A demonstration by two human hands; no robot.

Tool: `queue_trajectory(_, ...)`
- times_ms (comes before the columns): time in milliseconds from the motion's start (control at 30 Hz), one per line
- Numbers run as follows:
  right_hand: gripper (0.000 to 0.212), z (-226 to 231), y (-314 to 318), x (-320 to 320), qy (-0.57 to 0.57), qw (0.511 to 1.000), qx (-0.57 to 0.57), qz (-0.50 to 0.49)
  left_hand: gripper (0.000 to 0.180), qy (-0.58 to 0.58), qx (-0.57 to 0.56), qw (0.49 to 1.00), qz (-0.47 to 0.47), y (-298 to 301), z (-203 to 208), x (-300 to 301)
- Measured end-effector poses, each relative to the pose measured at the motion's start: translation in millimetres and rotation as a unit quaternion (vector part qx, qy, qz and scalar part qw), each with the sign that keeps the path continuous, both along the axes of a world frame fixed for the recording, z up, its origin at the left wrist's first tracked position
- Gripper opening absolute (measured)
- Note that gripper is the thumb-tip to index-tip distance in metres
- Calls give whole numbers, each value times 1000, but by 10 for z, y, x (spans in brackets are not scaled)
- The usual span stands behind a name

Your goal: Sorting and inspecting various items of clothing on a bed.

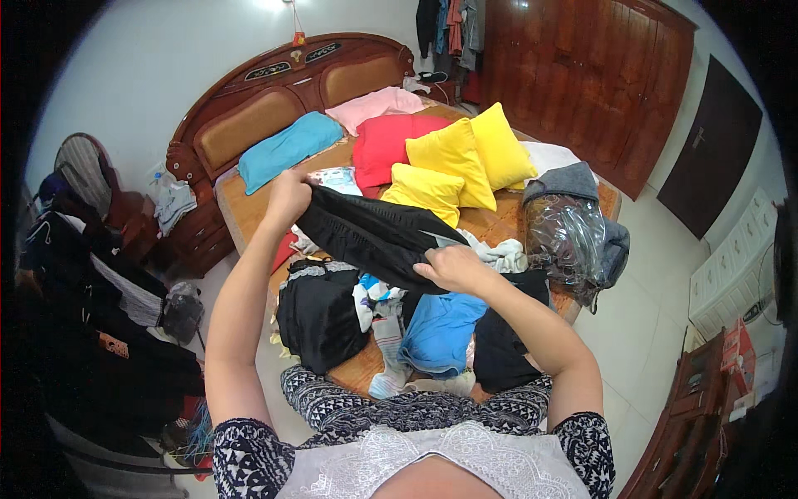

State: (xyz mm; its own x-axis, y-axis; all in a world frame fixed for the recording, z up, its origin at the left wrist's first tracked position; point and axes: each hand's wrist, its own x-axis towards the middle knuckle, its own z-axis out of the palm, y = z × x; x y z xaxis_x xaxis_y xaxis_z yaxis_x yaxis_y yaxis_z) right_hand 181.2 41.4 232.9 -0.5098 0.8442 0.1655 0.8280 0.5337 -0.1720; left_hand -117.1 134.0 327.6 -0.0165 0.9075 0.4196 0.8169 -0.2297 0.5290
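Observation:
A black garment with a gathered, elastic-looking waistband (pixel 362 233) is stretched above the bed between my two hands. My left hand (pixel 289 200) grips its upper left end, fingers closed round the cloth. Lower and to the right, my right hand (pixel 453 268) is closed on the other side. Beneath lie a black clothing heap (pixel 320 320), a crumpled blue garment (pixel 445 333), a striped grey sock (pixel 388 341) and more dark cloth (pixel 505 353). The black garment hides part of this pile, and its lower end cannot be made out.
Yellow cushions (pixel 453 158), a red pillow (pixel 378 150) and a blue pillow (pixel 287 150) rest farther up the bed. A clear plastic bag (pixel 565 237) stands at the bed's right edge, with grey cloth over it. Dark clothes (pixel 100 341) hang at the left.

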Motion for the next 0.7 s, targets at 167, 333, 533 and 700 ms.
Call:
queue_trajectory(167,44,151,-19,187,55,997,55,19,30,-49,-62,995,63,-136,44,220)
queue_trajectory(333,40,107,65,290,146,988,45,7,33,-64,-35,997,-28,-136,11,243)
queue_trajectory(533,37,168,-70,305,198,959,119,163,46,-439,-191,855,-200,-434,338,439)
queue_trajectory(700,27,189,-122,288,185,969,-125,106,41,-419,-210,817,-337,-349,317,82)
